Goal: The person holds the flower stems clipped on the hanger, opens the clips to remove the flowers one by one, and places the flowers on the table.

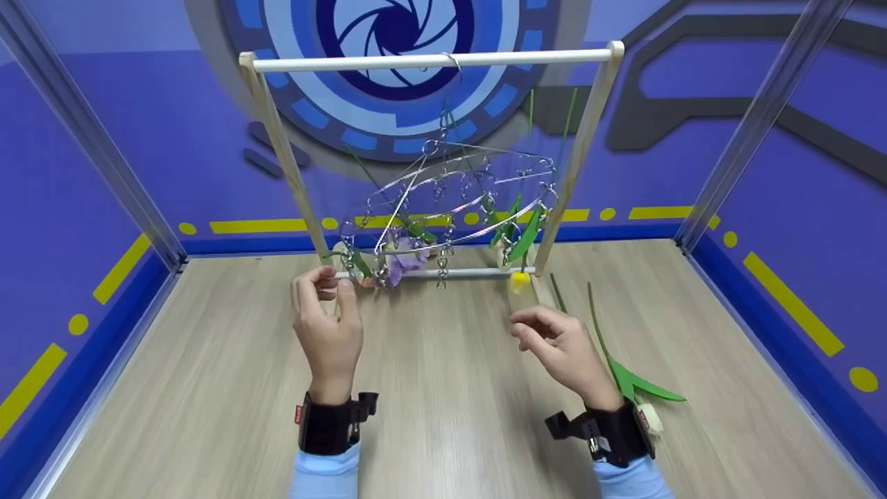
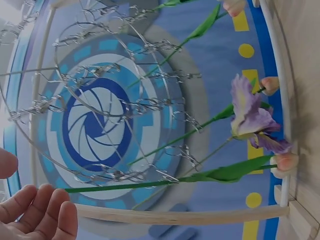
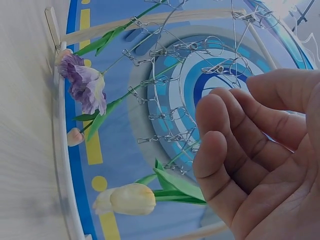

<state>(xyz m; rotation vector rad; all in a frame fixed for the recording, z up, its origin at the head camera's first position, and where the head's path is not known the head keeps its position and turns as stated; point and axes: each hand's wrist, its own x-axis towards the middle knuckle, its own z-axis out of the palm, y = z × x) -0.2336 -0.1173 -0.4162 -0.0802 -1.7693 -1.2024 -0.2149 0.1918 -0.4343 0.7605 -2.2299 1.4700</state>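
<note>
A metal clip hanger hangs tilted from a wooden rack, with several artificial flowers dangling head down from its clips. Just below its left end is my left hand, fingers loosely bent and holding nothing. Beyond those fingertips runs a green stem ending in a pink tulip, beside a purple flower. My right hand hovers below the hanger's right end, its fingers loosely curled around nothing. Close above it hangs a yellow tulip; pale yellow tulip heads show in the right wrist view.
The hanger's hook sits on the white top rod of the rack. A white tulip with green leaves lies on the wooden table, right of my right wrist. Another green stem lies by the rack's right foot. Blue printed walls enclose the table.
</note>
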